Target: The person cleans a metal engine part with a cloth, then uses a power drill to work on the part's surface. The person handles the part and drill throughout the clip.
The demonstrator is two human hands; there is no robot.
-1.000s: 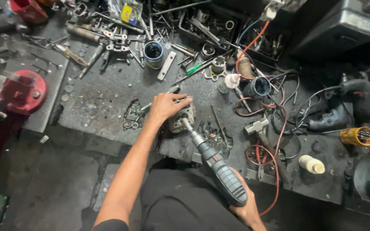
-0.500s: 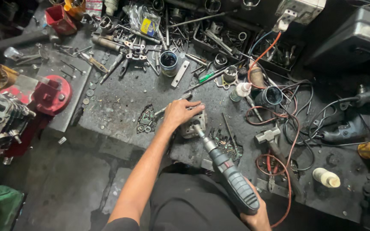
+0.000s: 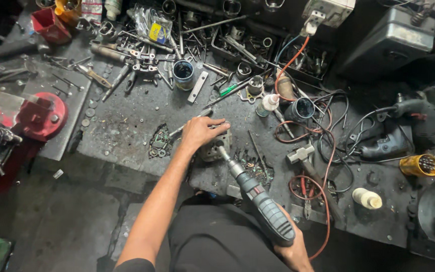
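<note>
while left hand (image 3: 200, 132) steadies metal block (image 3: 216, 146), right hand (image 3: 293, 252) holds drill (image 3: 260, 201).

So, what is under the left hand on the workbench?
Under the left hand sits a small grey metal part; the tip of the power tool, held by the right hand, meets it. The hand covers the part's top, so its shape there cannot be seen.
</note>
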